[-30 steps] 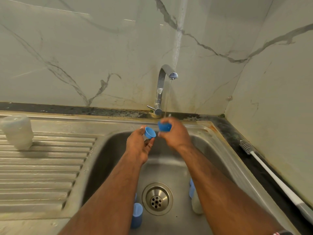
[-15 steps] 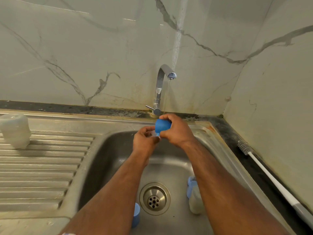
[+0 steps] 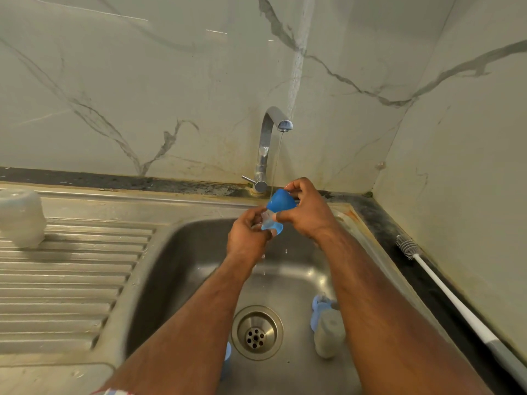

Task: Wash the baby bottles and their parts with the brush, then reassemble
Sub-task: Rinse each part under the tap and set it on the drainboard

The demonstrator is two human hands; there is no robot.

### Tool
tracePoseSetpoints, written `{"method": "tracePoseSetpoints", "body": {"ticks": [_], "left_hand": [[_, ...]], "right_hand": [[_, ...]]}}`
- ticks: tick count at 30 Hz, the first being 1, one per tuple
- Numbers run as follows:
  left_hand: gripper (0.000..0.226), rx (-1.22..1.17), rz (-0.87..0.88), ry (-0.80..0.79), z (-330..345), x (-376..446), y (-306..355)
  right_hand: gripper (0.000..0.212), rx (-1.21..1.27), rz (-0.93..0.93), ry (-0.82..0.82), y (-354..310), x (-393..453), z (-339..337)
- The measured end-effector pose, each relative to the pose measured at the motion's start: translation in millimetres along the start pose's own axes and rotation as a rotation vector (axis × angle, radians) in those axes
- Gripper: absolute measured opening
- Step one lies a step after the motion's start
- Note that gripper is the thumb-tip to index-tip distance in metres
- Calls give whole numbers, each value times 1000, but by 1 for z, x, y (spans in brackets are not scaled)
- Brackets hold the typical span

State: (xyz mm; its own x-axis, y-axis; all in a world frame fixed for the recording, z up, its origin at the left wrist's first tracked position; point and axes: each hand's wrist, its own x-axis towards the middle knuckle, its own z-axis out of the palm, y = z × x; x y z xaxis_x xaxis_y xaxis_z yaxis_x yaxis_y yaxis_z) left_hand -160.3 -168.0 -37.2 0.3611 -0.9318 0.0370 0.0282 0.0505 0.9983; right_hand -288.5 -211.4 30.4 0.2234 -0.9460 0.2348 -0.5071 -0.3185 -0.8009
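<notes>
Both hands are working just in front of the tap (image 3: 266,149), under its thin water stream. The right hand (image 3: 306,209) is gripping a blue cap (image 3: 281,201) with curled fingers and thumb, holding it right below the tap's spout. The left hand (image 3: 247,236) is pinching a second blue part (image 3: 271,225), paler and partly see-through, just below and touching the cap; what exactly it is I can't tell. Drops are falling from the hands into the sink (image 3: 182,246).

In the basin in front of the tap, right of the drain (image 3: 256,332), a bottle (image 3: 328,333) is lying with a light blue collar (image 3: 318,305), half hidden by the right forearm. A blue piece (image 3: 227,357) is peeking out left of the drain beside the left forearm. Far left of the tap, a cloudy white bottle (image 3: 21,218) is standing upside down on the ribbed drainboard (image 3: 65,280). Right of the tap, the bottle brush (image 3: 445,289) is lying on the dark counter strip along the wall.
</notes>
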Motion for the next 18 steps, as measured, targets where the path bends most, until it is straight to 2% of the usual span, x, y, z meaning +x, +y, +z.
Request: {"method": "tracePoseSetpoints", "body": {"ticks": [3,6,8,11,14,18], "left_hand": [[43,-36,-21,56,-5,2,1],[19,-208,-140,150,-11,4,5],[11,-398,-245,149,-15,4,8],[12,-545,-316,147,-19,4,10],[11,-575,-333,217,-23,5,10],[11,-570,-337,249,-22,6,10]], "right_hand": [[71,71,45,8,11,-1,7],[59,105,169,21,22,-5,22],[54,79,168,6,23,-4,29],[58,35,103,7,19,-6,38],[64,-29,124,10,16,-6,41],[58,60,64,148,6,-3,39]]}}
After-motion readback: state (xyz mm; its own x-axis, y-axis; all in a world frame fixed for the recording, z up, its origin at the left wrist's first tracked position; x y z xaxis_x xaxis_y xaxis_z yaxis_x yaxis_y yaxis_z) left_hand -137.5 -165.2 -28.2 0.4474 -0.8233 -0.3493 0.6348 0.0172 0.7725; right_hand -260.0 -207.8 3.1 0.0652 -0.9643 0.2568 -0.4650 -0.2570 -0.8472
